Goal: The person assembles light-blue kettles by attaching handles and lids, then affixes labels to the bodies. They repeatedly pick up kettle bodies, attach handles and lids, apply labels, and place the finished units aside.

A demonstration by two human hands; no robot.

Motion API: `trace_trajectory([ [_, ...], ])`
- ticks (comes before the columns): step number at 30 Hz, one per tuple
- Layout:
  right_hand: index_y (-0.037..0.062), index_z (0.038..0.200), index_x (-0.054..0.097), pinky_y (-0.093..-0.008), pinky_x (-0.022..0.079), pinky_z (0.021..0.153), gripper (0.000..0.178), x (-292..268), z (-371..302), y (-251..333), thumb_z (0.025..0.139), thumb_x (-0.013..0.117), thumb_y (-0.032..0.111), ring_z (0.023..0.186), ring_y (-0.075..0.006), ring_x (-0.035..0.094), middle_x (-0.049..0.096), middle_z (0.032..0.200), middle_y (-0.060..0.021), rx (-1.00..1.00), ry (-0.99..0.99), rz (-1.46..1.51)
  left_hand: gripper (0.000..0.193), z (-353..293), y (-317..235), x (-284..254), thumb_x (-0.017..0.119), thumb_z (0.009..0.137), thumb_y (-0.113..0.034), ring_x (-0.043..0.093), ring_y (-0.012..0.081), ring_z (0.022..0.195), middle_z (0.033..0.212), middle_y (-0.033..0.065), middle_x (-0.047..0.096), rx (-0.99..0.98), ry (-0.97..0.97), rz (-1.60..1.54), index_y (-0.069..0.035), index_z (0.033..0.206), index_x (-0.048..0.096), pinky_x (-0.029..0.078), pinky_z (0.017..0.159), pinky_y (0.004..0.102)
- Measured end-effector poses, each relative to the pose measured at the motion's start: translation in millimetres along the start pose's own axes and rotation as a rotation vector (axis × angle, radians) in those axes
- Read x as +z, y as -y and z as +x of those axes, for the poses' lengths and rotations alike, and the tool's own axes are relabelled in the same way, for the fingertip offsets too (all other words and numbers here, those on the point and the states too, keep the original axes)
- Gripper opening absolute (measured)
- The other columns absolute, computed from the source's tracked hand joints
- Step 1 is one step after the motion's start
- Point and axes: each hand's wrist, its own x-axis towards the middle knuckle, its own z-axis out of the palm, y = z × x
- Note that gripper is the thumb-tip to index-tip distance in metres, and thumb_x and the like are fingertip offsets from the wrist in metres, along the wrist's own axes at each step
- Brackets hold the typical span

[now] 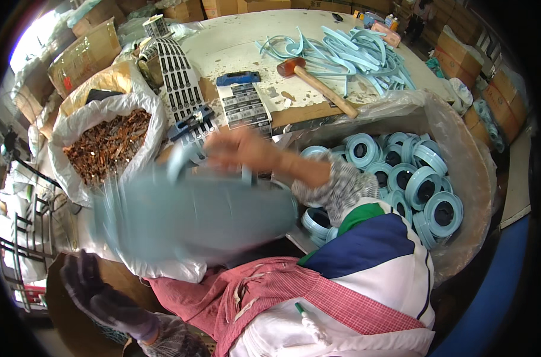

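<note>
My right hand (240,149), bare and smeared by motion, is closed round the top handle of a large light-blue plastic jug (199,211). The jug lies on its side in the air across my lap, its outline blurred. At lower left my left hand (103,297) wears a dark grey-purple glove. Its fingers are stretched out and hold nothing, apart from the jug and over a cardboard box (59,291). To the right of my right forearm, several light-blue round lids (425,187) with black centres fill a box lined with clear plastic (476,196).
A worn white table (223,38) bears a wooden-handled mallet (318,86), a pile of light-blue strips (365,53), label sheets (245,107) and a blue tool (237,78). A white sack (154,122) of brown scraps stands at left. Cardboard boxes (86,56) line the sides.
</note>
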Motion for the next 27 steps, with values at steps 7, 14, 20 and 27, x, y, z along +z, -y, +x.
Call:
trace_trajectory([
  [7, 0.0005, 0.096, 0.05, -0.0271, 0.052, 0.059, 0.023, -168, 130, -23, 0.096, 0.056, 0.022, 0.064, -0.0129, 0.06, 0.06, 0.078, -0.0074, -0.587, -0.814, 0.051, 0.03, -11, 34, 18, 0.044, 0.095, -0.012, 0.058, 0.0234, 0.101, 0.115, 0.0152, 0.059, -0.377, 0.256, 0.044, 0.006, 0.117, 0.055, 0.047, 0.091, 0.0357],
  [14, 0.0009, 0.105, 0.046, -0.0494, 0.046, 0.072, 0.039, -259, 242, -123, 0.088, 0.06, 0.033, 0.082, -0.0449, 0.058, 0.061, 0.087, -0.025, -0.452, -1.209, -0.763, 0.019, -73, 47, -15, 0.058, 0.084, 0.004, 0.06, 0.0269, 0.097, 0.107, 0.0154, 0.063, -0.722, 0.163, 0.253, 0.005, 0.103, 0.061, 0.049, 0.086, 0.0324],
  [20, 0.0038, 0.114, 0.054, -0.0457, 0.049, 0.08, 0.032, -266, 277, -161, 0.088, 0.059, 0.022, 0.09, -0.0398, 0.061, 0.063, 0.096, -0.0237, -0.208, -1.111, -1.127, 0.022, -97, 73, -28, 0.054, 0.091, 0.001, 0.058, 0.0168, 0.096, 0.108, 0.0102, 0.061, -0.792, 0.208, 0.267, 0.004, 0.111, 0.059, 0.047, 0.087, 0.0282],
  [27, 0.007, 0.092, 0.062, -0.0375, 0.048, 0.081, 0.012, -180, 130, -184, 0.082, 0.057, 0.008, 0.096, -0.0273, 0.057, 0.063, 0.092, -0.0096, 0.106, -0.258, -1.234, 0.021, -84, 98, -12, 0.058, 0.087, 0.003, 0.06, 0.0196, 0.099, 0.107, 0.0122, 0.063, -0.813, 0.43, 0.333, 0.005, 0.107, 0.063, 0.047, 0.088, 0.0293],
])
